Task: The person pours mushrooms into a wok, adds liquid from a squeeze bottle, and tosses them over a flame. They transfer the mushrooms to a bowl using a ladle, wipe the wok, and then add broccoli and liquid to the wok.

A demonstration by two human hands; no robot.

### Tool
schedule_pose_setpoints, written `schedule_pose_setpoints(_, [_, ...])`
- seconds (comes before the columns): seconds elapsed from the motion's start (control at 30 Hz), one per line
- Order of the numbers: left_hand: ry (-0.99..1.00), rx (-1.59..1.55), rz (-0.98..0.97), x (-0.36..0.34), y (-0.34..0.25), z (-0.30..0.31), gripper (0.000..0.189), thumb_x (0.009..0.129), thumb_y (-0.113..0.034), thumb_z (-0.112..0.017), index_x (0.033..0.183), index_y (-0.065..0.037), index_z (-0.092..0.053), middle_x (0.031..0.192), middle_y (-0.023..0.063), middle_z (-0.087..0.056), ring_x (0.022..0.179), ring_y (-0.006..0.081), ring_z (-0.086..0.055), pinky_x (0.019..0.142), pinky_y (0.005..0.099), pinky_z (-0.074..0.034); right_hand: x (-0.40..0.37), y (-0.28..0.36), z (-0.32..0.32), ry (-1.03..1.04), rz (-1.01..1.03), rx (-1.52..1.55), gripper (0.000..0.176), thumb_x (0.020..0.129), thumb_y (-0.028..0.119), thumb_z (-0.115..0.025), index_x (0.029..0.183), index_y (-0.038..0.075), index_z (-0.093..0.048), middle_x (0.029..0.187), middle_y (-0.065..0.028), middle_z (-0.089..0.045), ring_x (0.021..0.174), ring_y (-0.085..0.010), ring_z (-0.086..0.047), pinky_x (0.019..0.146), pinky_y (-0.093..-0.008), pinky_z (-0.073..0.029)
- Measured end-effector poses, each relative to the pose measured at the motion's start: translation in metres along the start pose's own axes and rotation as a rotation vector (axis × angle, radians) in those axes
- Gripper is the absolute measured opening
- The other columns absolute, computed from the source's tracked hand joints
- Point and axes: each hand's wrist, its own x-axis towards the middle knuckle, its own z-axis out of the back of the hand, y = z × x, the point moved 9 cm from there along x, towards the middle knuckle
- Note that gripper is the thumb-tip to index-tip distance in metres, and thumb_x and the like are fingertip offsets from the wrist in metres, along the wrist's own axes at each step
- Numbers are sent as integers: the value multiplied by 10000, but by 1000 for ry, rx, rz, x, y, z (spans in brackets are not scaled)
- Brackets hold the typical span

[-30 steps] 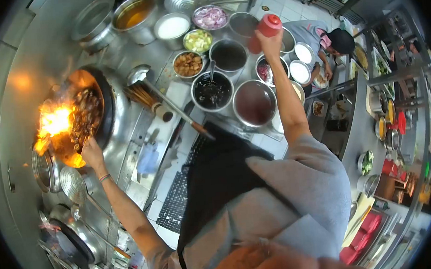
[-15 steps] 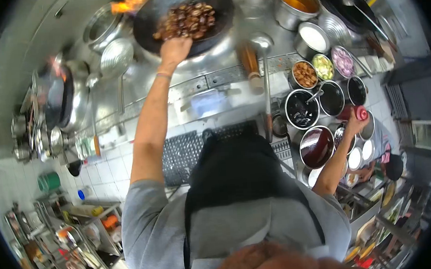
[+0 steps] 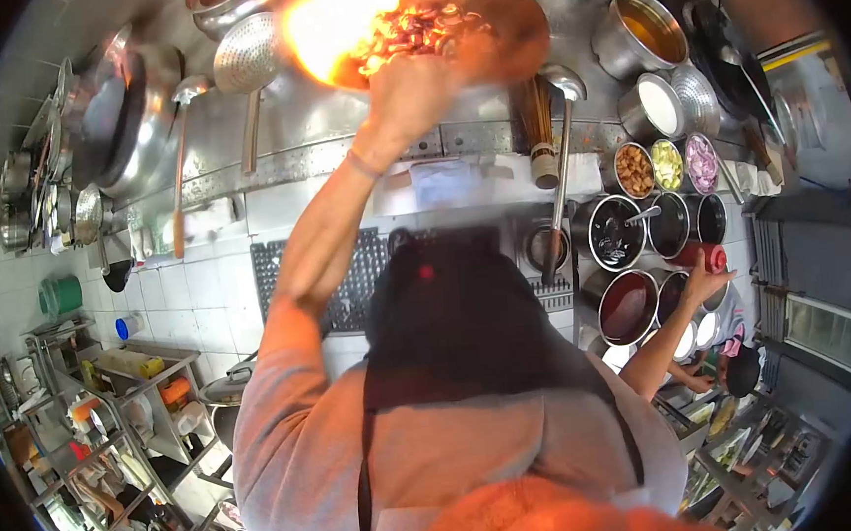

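Observation:
My left hand (image 3: 414,94) is closed at the near rim of a dark wok (image 3: 518,37), gripping it. Browned pieces of food (image 3: 424,31) lie in the wok, and a large bright flame (image 3: 340,25) covers its left part. At the right, my right hand (image 3: 705,280) is at a red-capped bottle (image 3: 709,257), with some fingers stretched out past it. The bottle stands among metal pots, near one with dark red sauce (image 3: 629,307).
A ladle (image 3: 559,177) and a bamboo brush (image 3: 541,144) lie right of the wok. A perforated skimmer (image 3: 245,56) is on its left. Pots include one of amber liquid (image 3: 651,28). Another person (image 3: 742,370) is at the lower right.
The flame has grown from a small one behind the wok to a large one over its left side. In view, my left hand and the wok have shifted right and up. My right hand's fingers have spread.

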Motion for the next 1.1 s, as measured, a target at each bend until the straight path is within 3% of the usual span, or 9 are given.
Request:
schedule_pose_setpoints(0.1, [-37,68,-8,15,-33,46,350,885,-305,-608,644,-65,-690,619,178,-624,551,362,-632,535,459,-501,-6,10,22,-72,-44,-185,1110,757,333,-859,1474,-175,-181,1476,-356,-341,1375,-422,-388,1160,-440,-320])
schedule_pose_setpoints(0.23, [-126,77,-23,37,9,0,367,879,-349,-608,635,-90,-698,638,171,-645,578,366,-652,565,454,-539,-26,73,18,-79,44,328,1032,775,278,-839,1459,-176,-214,1452,-336,-375,1326,-395,-440,1128,-443,-363])
schedule_pose_setpoints(0.27, [-59,103,67,37,22,-19,358,877,-362,-601,656,-107,-723,652,170,-662,604,376,-666,607,470,-555,-40,126,17,7,88,116,893,834,202,-797,1469,-126,-261,1462,-309,-375,1296,-370,-467,1082,-430,-409])
schedule_pose_setpoints(0.4, [38,13,152,-10,31,-52,351,874,-336,-599,652,-91,-716,653,186,-662,614,397,-667,644,501,-554,-112,213,-36,283,202,612,695,892,41,-715,1475,-26,-342,1443,-189,-434,1220,-280,-522,991,-370,-461])
schedule_pose_setpoints(0.47, [-20,-56,84,-24,22,-46,370,879,-315,-593,623,-64,-689,655,196,-658,630,401,-669,663,519,-547,-149,230,-49,427,225,598,485,902,26,-686,1353,-28,-517,1255,-147,-547,1104,-239,-580,904,-361,-510])
schedule_pose_setpoints(0.57, [84,-18,109,-6,36,-45,396,887,-308,-584,600,-51,-672,671,197,-665,670,390,-677,682,532,-535,-208,202,-77,745,12,562,392,888,34,-691,1261,-33,-590,1151,-154,-601,1057,-243,-611,857,-367,-533])
schedule_pose_setpoints(0.87, [250,-35,-109,20,74,-69,388,993,-381,-503,893,-44,-666,804,187,-669,782,383,-655,710,519,-498,-241,278,-51,674,535,205,351,862,68,-683,1182,-55,-608,1136,-229,-609,1087,-394,-591,956,-446,-472])
schedule_pose_setpoints(0.97, [-281,-93,-90,-6,71,-20,221,937,-230,-588,1019,-26,-619,873,170,-601,845,362,-600,746,500,-471,-248,297,-67,745,526,282,281,882,54,-667,1153,-18,-645,1135,-198,-625,1052,-369,-612,924,-425,-493])
schedule_pose_setpoints(1.1, [-450,-369,243,-100,52,19,150,895,-38,-603,1038,4,-583,947,201,-577,907,392,-563,789,470,-458,-270,316,-89,852,603,388,258,879,25,-659,1133,-20,-659,1070,-183,-651,977,-321,-644,807,-385,-535])
